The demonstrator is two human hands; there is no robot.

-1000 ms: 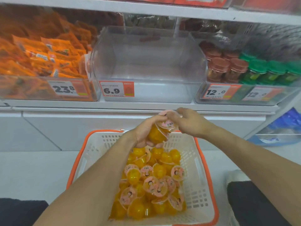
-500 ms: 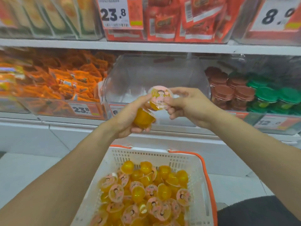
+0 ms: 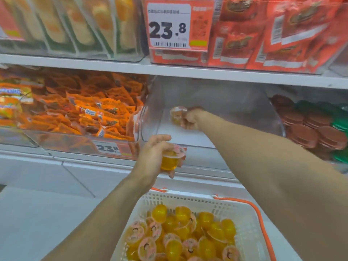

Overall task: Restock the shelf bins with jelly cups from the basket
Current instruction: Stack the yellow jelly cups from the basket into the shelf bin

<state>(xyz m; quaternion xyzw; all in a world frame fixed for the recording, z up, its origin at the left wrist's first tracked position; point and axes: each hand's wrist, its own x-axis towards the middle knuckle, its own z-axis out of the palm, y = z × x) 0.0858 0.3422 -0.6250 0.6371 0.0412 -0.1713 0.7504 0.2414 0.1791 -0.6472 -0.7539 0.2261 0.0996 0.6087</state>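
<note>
- The clear bin in the middle of the lower shelf is the landmark; one jelly cup sits inside it, and that one is in a hand.
- The right hand reaches deep into the clear bin, fingers curled round one jelly cup near the bin's back left, low over the floor; whether the cup touches the floor cannot be told.
- The left hand hangs just in front of the clear bin's front wall, fingers and thumb wrapped round a second jelly cup, pink lid turned to the right.
- Two cups in hands in all, one each.
- Below the clear bin stands one white basket with orange handles, holding a heap of yellow jelly cups; well over twenty show, too piled to count exactly.
- Left of the clear bin, one bin of orange packets.
- Right of it, brown-lidded cups and green-lidded cups.
- Above it, one large price tag reading 23.8; a smaller tag left of the bin reads 23.8 too.
</note>
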